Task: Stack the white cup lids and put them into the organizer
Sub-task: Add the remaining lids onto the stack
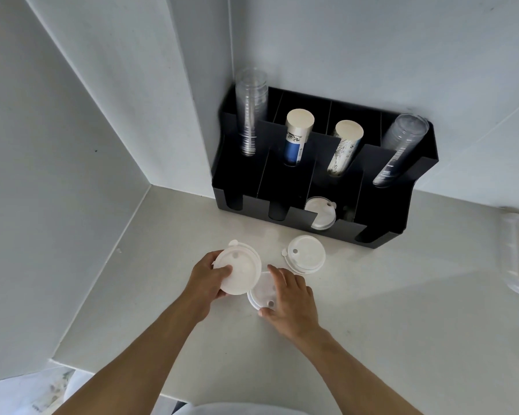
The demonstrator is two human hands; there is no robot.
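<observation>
Right hand, fingers curled, grips 1 round white plastic lid lying on the grey counter; left hand grips a lifted lid stack. Beyond, a loose lid pile waits. Stored lids already lean in the black compartmented organizer: judged roughly midway.

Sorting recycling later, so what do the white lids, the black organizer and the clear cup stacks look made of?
White lids: likely thin moulded plastic, matt, with formed rims and tabs. Black organizer: probably rigid plastic or acrylic, smooth, faint sheen; uncertain which. Clear cup stacks: transparent glossy plastic; nested rims show through.
</observation>
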